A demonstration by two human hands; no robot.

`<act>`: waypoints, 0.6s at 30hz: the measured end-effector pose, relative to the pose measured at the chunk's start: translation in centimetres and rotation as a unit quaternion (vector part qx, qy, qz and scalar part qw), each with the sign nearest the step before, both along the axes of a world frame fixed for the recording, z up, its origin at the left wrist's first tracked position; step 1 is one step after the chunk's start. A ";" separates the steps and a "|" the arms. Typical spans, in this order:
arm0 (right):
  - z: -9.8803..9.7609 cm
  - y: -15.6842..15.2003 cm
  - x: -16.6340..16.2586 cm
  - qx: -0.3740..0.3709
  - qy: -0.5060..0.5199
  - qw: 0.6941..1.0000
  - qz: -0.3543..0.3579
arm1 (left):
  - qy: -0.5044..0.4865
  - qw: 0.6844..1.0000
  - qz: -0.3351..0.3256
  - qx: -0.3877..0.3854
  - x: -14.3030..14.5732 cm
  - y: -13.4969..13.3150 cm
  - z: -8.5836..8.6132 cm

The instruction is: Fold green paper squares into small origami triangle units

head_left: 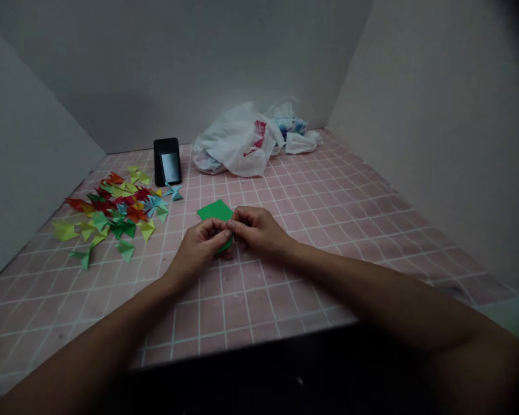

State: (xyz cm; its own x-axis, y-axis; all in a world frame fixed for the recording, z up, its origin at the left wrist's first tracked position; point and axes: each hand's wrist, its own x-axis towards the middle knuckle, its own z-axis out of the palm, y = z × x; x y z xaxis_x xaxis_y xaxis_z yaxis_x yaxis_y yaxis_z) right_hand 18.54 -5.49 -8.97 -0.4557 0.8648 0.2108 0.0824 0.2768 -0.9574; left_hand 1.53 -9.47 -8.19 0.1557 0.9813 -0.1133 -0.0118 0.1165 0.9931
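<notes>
My left hand (203, 242) and my right hand (259, 230) meet above the table, thumbs and fingertips pinched close together. Green paper (216, 210) shows flat just beyond the fingers, and a further bit of green appears below my left thumb. Whether these are one sheet or separate pieces is hidden by the hands. Both hands are closed at the paper; the exact spot where the fingertips grip is covered. To the left lies a spread of small folded paper shapes (121, 226) in red, orange, yellow, green and blue.
A black phone-like device (167, 162) stands upright behind the paper shapes. White plastic bags (237, 138) with red and blue print lie crumpled at the back. A pink tablecloth with a white grid (263, 305) covers the table. Pale walls (199, 63) enclose the back and sides.
</notes>
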 end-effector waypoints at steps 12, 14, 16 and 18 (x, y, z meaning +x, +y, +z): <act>-0.7 0.4 0.1 -0.012 0.074 0.994 -0.082 | 0.037 0.991 0.031 0.125 -0.2 0.1 -0.6; -0.7 0.3 0.0 -0.027 0.088 0.993 -0.076 | 0.043 0.991 0.040 0.122 -0.3 0.2 -0.8; -0.7 0.2 -0.1 -0.036 0.099 0.992 -0.073 | 0.051 0.990 0.048 0.123 -0.4 0.4 -0.9; -0.8 0.2 -0.2 -0.044 0.111 0.990 -0.074 | 0.069 0.987 0.056 0.136 -0.5 0.4 -0.9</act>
State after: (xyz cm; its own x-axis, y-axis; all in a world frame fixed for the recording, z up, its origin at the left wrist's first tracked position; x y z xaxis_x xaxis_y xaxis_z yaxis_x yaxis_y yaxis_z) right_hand 18.38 -5.25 -9.73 -0.2740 0.9378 0.2133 -0.1002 0.1928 -0.9761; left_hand 1.00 -9.06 -9.11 0.0451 0.9885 0.1445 0.1275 -0.1492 0.9806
